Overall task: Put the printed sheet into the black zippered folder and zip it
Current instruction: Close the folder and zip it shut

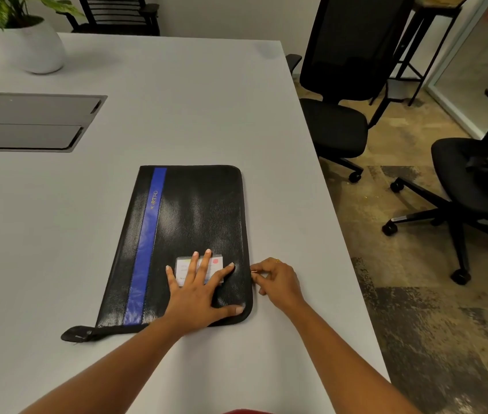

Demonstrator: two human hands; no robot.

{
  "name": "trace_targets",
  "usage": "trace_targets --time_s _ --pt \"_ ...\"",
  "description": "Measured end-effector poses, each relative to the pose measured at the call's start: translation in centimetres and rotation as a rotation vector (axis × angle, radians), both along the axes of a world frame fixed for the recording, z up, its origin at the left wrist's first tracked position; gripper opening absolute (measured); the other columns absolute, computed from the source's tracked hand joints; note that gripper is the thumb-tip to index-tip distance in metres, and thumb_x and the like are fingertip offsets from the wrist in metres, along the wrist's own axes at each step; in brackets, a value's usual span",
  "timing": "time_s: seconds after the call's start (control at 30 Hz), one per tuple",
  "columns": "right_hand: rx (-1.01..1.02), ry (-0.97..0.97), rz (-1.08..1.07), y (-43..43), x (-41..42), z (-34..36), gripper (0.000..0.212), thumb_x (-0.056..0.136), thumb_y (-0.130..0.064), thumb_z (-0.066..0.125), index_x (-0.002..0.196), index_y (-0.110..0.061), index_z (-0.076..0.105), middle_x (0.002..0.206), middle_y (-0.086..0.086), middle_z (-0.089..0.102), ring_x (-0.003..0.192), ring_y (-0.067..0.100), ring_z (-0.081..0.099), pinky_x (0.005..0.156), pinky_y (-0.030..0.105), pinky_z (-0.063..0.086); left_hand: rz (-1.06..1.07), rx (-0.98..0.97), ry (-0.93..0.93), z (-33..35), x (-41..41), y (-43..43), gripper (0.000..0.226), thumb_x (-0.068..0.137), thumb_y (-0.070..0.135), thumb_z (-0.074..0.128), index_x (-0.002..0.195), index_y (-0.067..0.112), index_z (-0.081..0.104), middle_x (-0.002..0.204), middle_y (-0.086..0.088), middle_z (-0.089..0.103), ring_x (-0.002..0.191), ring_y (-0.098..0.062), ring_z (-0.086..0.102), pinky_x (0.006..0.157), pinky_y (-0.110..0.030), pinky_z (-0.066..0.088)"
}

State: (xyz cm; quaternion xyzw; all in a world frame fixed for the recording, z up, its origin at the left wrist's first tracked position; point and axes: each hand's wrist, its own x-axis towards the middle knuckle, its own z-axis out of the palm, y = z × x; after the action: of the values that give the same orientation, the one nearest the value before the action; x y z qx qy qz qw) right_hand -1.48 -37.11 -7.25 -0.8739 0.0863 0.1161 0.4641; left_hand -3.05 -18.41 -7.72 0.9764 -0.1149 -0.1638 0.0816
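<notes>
The black zippered folder with a blue stripe lies flat and closed on the grey table. My left hand presses flat on its near right part, fingers spread over a small label window. My right hand sits at the folder's right edge, thumb and fingers pinched on the small metal zipper pull. A black tab sticks out at the folder's near left corner. The printed sheet is not visible.
A white pot with a plant stands at the far left. A grey cable hatch is set into the table at the left. Black office chairs stand on the floor past the table's right edge.
</notes>
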Motion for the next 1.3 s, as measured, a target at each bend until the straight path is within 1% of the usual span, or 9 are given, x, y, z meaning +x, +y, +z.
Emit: trace_targets --time_s 0.07,0.13,0.2,0.33,0.4,0.6,0.8,1.0,1.3 --pt "0.008 0.016 -0.006 -0.1 0.0 -0.1 0.014 0.083 -0.017 0.066 0.096 -0.018 0.07 0.073 -0.008 0.063 0.047 0.003 0.055 0.065 0.022 0.052 0.063 -0.095 -0.04 0.1 0.1 -0.5 0.099 0.05 0.094 -0.004 0.137 0.054 0.019 0.157 0.005 -0.009 0.144 -0.018 -0.017 0.104 -0.066 -0.015" --pt "0.004 0.025 -0.017 -0.1 0.0 -0.1 0.014 0.082 -0.018 0.066 0.095 -0.019 0.071 0.07 -0.008 0.062 0.047 0.003 0.055 0.068 0.026 0.053 0.131 -0.175 -0.11 0.3 0.5 -1.0 0.077 0.069 0.086 0.011 0.13 0.047 0.037 0.156 0.003 0.009 0.145 -0.015 -0.007 0.106 -0.065 -0.012" --pt "-0.024 0.031 -0.017 0.0 0.1 -0.1 0.012 0.083 -0.021 0.065 0.094 -0.021 0.07 0.076 -0.005 0.066 0.048 0.005 0.056 0.069 0.026 0.053 0.169 -0.205 -0.192 0.2 1.5 -1.5 0.05 0.086 0.067 0.029 0.128 0.041 0.041 0.155 0.004 0.016 0.145 -0.014 0.0 0.108 -0.063 -0.009" --pt "-0.134 0.035 0.029 0.7 0.1 0.2 0.016 0.088 -0.026 0.058 0.101 -0.027 0.068 0.101 -0.008 0.067 0.074 0.016 0.067 0.079 0.031 0.054 0.387 -0.266 -0.225 -0.1 3.8 -2.4 0.051 0.092 0.056 0.026 0.14 0.04 0.027 0.158 0.005 0.005 0.146 -0.016 -0.004 0.108 -0.063 -0.009" --pt "-0.184 0.035 0.049 0.9 0.0 0.3 0.018 0.089 -0.027 0.056 0.102 -0.03 0.067 0.106 -0.01 0.064 0.083 0.015 0.067 0.079 0.029 0.052 0.386 -0.152 -0.21 -0.7 4.1 -2.8 0.057 0.09 0.061 0.016 0.144 0.044 0.012 0.159 0.003 -0.001 0.146 -0.019 -0.008 0.107 -0.064 -0.01" --pt "-0.22 0.026 0.011 1.0 0.0 0.0 0.016 0.088 -0.029 0.056 0.098 -0.033 0.067 0.105 -0.012 0.064 0.083 0.012 0.066 0.074 0.023 0.045 0.33 0.036 -0.225 -2.1 3.7 -2.8 0.067 0.076 0.07 -0.018 0.138 0.046 -0.014 0.158 0.002 -0.003 0.145 -0.023 -0.01 0.107 -0.065 -0.009" --pt "-0.213 0.02 -0.092 1.5 0.7 -0.5 0.015 0.089 -0.03 0.055 0.097 -0.029 0.068 0.105 -0.011 0.065 0.08 0.017 0.068 0.077 0.028 0.052 0.319 0.05 -0.232 -1.9 3.8 -3.1 0.071 0.075 0.068 -0.018 0.142 0.047 -0.005 0.159 0.001 0.0 0.146 -0.024 -0.007 0.107 -0.066 -0.005" --pt "-0.248 -0.01 -0.177 2.2 1.8 -0.9 0.015 0.089 -0.028 0.055 0.097 -0.028 0.068 0.104 -0.01 0.065 0.08 0.015 0.067 0.069 0.022 0.044 0.314 0.046 -0.261 -1.8 3.7 -3.2 0.073 0.08 0.067 -0.016 0.143 0.045 0.013 0.157 -0.002 0.015 0.146 -0.027 0.007 0.107 -0.067 0.002" --pt "-0.21 -0.012 -0.313 3.0 4.7 -0.7 0.012 0.086 -0.028 0.059 0.092 -0.027 0.07 0.101 -0.007 0.066 0.091 0.017 0.063 0.07 0.022 0.037 0.318 0.037 -0.262 -1.7 3.7 -3.2 0.066 0.083 0.065 -0.001 0.143 0.045 0.015 0.157 -0.002 0.015 0.146 -0.027 0.006 0.107 -0.067 0.001"
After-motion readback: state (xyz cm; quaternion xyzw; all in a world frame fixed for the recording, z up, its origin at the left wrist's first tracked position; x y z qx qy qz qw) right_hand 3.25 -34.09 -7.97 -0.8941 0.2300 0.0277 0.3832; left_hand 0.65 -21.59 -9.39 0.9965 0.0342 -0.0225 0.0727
